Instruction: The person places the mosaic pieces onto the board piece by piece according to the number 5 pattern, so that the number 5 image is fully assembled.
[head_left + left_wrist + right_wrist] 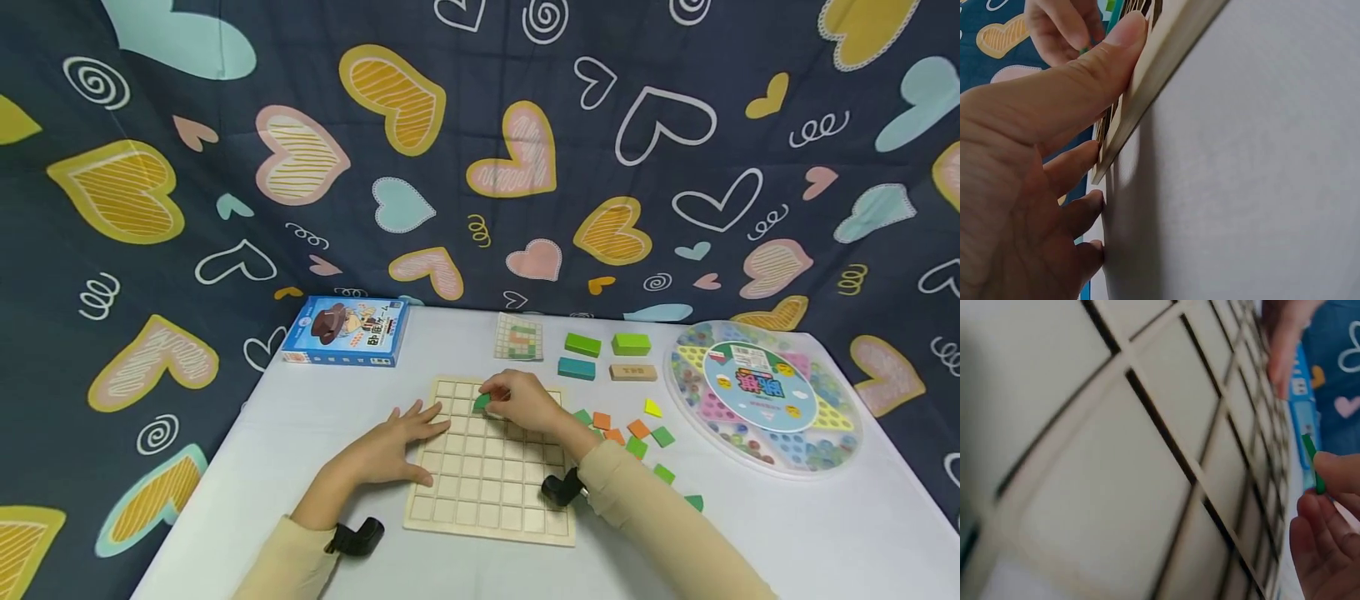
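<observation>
Wooden grid board [491, 475], pale, divided into square cells, lying flat on the white tabletop [787, 533]; its near right corner is hidden under the right forearm. Left hand [397, 442]: fingers spread and straight, pressing the board's left edge, thumb along the rim in the left wrist view; the palm fills most of that view and hides the board beyond its edge. Right hand [525, 402]: over the board's far rows, fingertips pinching a small green tile [482, 402]; in the right wrist view the tile shows only as a thin green sliver, edge-on and blurred, so whether it touches the board cannot be told. Right of the board: loose flat tiles [637, 433], green, orange and one yellow, partly cut off by the right sleeve. Beyond the board: a pattern card [518, 337], print too small to read, then two green blocks [606, 344], one teal block [576, 368] and one plain wooden block [633, 372]. Beyond the board to the left: a blue game box [347, 331]. Far right of the board: a round clear-lidded tray [765, 396] of marbles, probably a checkers set. A heart-patterned cloth [225, 167] backs the tabletop.
</observation>
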Demonstrator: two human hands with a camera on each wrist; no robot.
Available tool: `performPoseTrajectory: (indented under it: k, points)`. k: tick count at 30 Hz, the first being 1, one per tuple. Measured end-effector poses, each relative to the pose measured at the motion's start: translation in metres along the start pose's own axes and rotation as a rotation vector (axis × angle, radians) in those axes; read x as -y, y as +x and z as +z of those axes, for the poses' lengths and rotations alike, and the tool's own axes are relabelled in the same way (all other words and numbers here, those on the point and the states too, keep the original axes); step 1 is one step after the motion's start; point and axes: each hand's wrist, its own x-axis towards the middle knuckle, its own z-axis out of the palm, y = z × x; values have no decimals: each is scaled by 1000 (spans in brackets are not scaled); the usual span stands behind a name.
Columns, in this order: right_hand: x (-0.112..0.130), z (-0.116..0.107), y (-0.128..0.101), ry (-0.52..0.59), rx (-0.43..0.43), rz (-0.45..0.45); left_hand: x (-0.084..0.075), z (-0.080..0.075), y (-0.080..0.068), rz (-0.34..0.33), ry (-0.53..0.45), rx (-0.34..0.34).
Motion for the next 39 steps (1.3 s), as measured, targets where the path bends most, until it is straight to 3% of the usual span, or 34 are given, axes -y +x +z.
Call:
performPoseTrajectory:
  k: [7,17,26,32,39]
  points:
    - [-3,6,8,-124,21,2,-1,2,7,17,-15,-3]
    - [-5,2,1,-117,12,9,2,2,15,70,-32,27]
    - [-6,9,2,-116,10,-110,9,4,5,20,-67,2]
    - [-18,-24,-24,2,-58,-17,8,6,4,35,-83,9]
    - [-59,-69,-75,-16,-144,104,9,5,2,37,-82,7]
